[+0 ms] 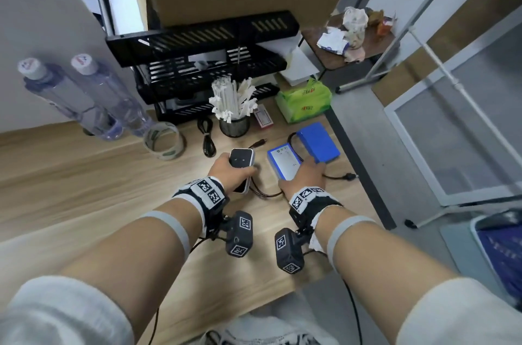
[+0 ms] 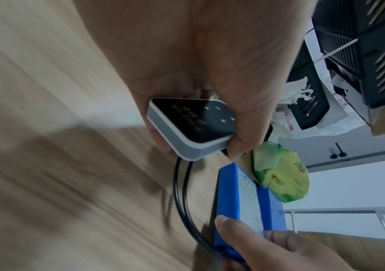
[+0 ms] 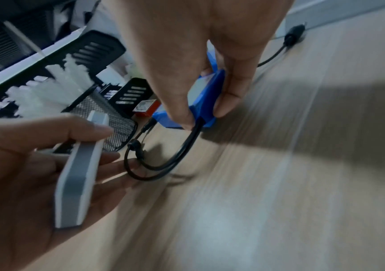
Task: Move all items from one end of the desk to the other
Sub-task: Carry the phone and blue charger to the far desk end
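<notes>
My left hand grips a flat grey device with a black top, lifted a little off the wooden desk. In the left wrist view the fingers curl round the device, and its grey edge shows in the right wrist view. My right hand pinches the sides of a blue battery pack with a white label, thumb and fingers on opposite edges of the pack. The pack's black cables loop onto the desk. A second blue pack lies just behind, touching my fingertips.
Two water bottles and a tape roll stand at the left. A mesh cup of white sticks, a coiled black cable, a green tissue pack and a black tray rack sit behind. The desk's right edge is close.
</notes>
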The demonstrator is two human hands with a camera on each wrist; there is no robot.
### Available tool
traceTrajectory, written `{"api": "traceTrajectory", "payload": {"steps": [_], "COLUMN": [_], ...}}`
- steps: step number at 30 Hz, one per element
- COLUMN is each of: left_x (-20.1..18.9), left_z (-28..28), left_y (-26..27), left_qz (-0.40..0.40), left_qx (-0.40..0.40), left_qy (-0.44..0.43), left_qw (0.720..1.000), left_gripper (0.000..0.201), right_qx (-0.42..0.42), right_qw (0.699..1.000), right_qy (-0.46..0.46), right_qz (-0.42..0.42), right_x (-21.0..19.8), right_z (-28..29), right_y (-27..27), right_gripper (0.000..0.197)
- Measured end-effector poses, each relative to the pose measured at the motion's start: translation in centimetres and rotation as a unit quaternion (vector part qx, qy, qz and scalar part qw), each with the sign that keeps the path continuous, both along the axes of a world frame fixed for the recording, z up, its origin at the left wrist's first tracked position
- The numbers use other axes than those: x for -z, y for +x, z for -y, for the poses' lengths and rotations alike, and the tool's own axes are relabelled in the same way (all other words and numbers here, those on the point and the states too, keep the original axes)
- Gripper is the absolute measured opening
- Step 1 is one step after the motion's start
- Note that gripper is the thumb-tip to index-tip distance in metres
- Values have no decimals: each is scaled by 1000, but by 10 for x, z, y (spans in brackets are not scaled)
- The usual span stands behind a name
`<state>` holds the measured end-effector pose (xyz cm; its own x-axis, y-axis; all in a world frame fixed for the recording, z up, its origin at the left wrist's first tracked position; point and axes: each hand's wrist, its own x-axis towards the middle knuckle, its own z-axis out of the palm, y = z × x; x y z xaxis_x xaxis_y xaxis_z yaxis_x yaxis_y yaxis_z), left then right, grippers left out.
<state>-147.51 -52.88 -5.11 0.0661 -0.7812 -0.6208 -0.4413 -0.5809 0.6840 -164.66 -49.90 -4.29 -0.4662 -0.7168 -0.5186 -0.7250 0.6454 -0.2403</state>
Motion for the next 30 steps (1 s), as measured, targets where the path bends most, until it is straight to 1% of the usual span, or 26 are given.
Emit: {"api": "traceTrajectory", "payload": {"steps": [3, 6, 10, 12, 14, 17, 19, 21, 25, 27, 30], "left_x": [0, -6, -10, -7, -3, 4, 9, 15, 22, 22, 23], "left_z": [7, 11, 10, 8, 5, -1, -6, -10, -16, -16, -15], "left_y": [-14, -30, -44, -42, -34, -19, -12, -9, -14, -20, -25], "left_qz": [3, 1, -9, 13, 52, 133, 165, 194, 212, 217, 207], "left_qx": [-29, -54, -117, -146, -166, -170, -176, -179, -195, -176, -124], "left_qy": [-17, -26, -37, -41, -41, -29, -12, 6, -13, -36, -65], "left_qw": [999, 998, 992, 988, 984, 976, 970, 964, 958, 960, 968], "left_gripper": [54, 56, 54, 50, 53, 58, 62, 71, 79, 75, 66], "right_qx": [24, 5, -18, -42, -65, -90, -104, -119, -130, -135, -143], "right_qw": [999, 999, 998, 997, 997, 995, 994, 992, 990, 989, 988], "right_qy": [-16, -29, -28, -22, -13, -13, -23, -27, -27, -34, -39], "right_qz": [19, 35, 54, 53, 46, 35, 33, 33, 36, 40, 38], "right_x": [3, 4, 2, 2, 3, 6, 8, 10, 13, 14, 15], "right_z": [5, 7, 13, 17, 21, 22, 21, 21, 23, 22, 22], "right_y": [-5, -10, -19, -22, -23, -26, -28, -30, -32, -33, -33], "right_gripper": [70, 70, 78, 81, 85, 89, 88, 88, 91, 89, 90]}}
